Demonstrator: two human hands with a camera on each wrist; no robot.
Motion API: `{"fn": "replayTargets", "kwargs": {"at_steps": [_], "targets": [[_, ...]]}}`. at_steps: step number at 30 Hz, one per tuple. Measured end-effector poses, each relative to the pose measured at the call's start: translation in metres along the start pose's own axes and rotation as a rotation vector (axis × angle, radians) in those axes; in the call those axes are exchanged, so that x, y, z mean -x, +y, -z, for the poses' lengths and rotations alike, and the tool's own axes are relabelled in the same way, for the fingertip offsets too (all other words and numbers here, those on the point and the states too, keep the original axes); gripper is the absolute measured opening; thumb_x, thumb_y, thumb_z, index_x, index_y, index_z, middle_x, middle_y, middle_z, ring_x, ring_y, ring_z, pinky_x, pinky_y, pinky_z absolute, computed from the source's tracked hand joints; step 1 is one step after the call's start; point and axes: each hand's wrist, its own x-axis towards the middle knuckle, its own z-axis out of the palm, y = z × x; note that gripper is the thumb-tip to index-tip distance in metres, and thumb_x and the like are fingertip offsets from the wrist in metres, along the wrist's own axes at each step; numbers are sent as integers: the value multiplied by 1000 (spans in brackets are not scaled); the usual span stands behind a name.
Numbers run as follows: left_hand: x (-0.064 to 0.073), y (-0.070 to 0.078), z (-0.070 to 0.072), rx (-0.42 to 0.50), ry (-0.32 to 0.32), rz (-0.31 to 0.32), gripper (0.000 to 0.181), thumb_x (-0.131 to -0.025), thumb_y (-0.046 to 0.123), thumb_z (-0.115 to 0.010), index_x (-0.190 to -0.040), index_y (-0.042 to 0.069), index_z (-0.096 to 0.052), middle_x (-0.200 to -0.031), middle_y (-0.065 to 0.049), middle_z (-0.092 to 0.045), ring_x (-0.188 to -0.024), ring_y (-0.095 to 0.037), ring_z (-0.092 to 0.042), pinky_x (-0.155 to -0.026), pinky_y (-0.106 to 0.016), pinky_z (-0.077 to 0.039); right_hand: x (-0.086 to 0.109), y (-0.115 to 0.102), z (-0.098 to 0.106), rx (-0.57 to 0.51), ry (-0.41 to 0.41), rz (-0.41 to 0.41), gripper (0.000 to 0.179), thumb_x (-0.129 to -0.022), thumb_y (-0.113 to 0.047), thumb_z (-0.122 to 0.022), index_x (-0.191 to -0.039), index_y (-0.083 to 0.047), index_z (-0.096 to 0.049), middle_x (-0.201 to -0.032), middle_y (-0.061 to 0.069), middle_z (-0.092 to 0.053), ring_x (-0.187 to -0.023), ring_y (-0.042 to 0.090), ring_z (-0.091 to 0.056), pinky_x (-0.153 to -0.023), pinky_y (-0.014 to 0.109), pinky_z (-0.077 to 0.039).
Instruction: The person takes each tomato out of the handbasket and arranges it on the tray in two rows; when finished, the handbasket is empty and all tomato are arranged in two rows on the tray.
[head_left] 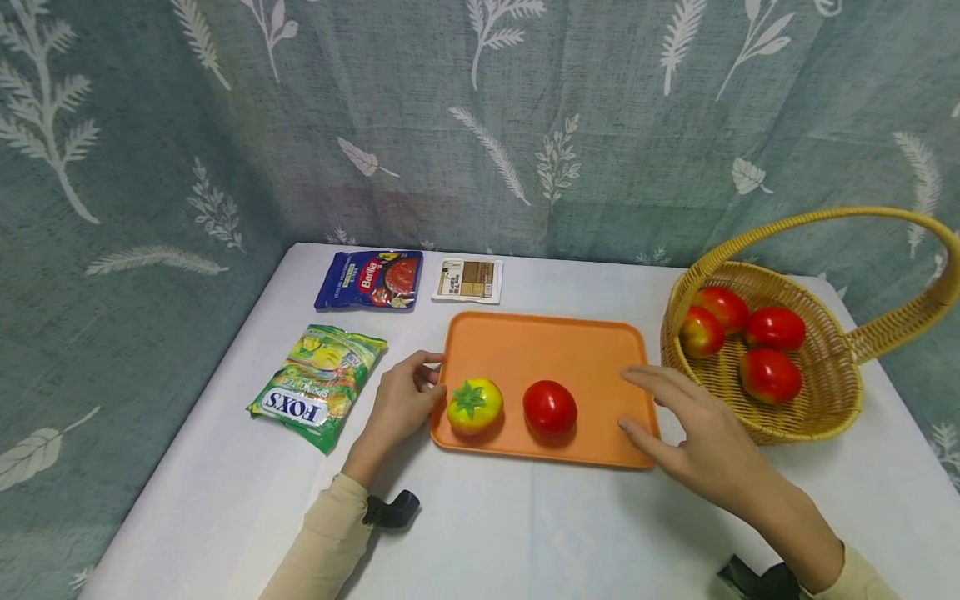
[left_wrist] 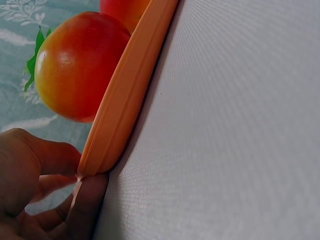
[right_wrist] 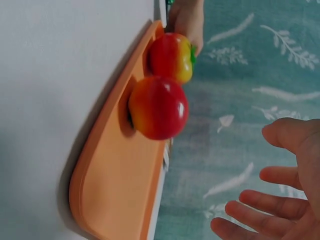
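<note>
An orange tray (head_left: 555,346) lies on the table with two toy-like tomatoes on it. One tomato (head_left: 475,407) shows a yellow top with a green leafy cap; the other tomato (head_left: 550,409) looks all red from above, orange lower down in the right wrist view. At the tray's left edge, my left hand (head_left: 405,396) pinches the rim between thumb and fingers, seen closely at the corner in the left wrist view. My right hand (head_left: 693,433) hovers by the tray's right end, fingers spread and holding nothing.
A wicker basket (head_left: 832,408) with a tall handle and several red tomatoes (head_left: 772,375) stands at the right. Left of the tray lies a green Fox's candy bag (head_left: 318,383). Behind are a blue Barilla pouch (head_left: 371,280) and a small white-brown packet (head_left: 468,280).
</note>
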Motion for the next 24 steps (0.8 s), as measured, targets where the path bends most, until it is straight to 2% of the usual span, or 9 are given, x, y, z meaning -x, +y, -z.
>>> {"fn": "replayTargets", "kwargs": {"at_steps": [5, 12, 15, 20, 24], "targets": [[0, -1, 2, -2, 15, -14, 41, -81, 4, -74, -121, 8, -68, -87, -4, -65, -70, -17, -58, -55, -26, -47, 0, 2, 5, 24, -6, -26, 61, -75, -14, -86, -132, -12, -63, -131, 2, -62, -110, 19, -63, -89, 15, -46], [1, -1, 1, -6, 7, -14, 41, -80, 3, -74, -120, 9, -69, -86, -4, -64, -70, -17, -57, -58, -27, -47, 2, 5, 4, 28, -12, -43, 59, -77, -16, -85, -131, -11, -63, -132, 2, -62, -109, 17, -63, -82, 16, -50], [2, -1, 1, -8, 17, -18, 41, -80, 3, -75, -120, 9, -69, -85, -3, -64, -70, -17, -57, -58, -27, -46, 6, 6, 3, 15, -1, -53, 59, -77, -13, -85, -132, -12, -63, -130, 3, -62, -108, 19, -63, -83, 16, -49], [0, -2, 0, 5, -3, -28, 41, -80, 3, -74, -121, 9, -68, -86, -3, -64, -70, -16, -57, -57, -26, -46, 13, 10, 4, 22, 49, -57, 61, -73, -9, -85, -130, -11, -64, -127, 4, -63, -99, 18, -65, -87, 7, -41], [0, -2, 1, -5, 9, -39, 41, -80, 3, -74, -120, 8, -69, -85, -2, -64, -70, -15, -57, -59, -27, -46, 12, 14, 6, 32, 49, -50, 61, -72, -10, -86, -129, -9, -64, -127, 5, -64, -108, 23, -63, -97, 7, -34]]}}
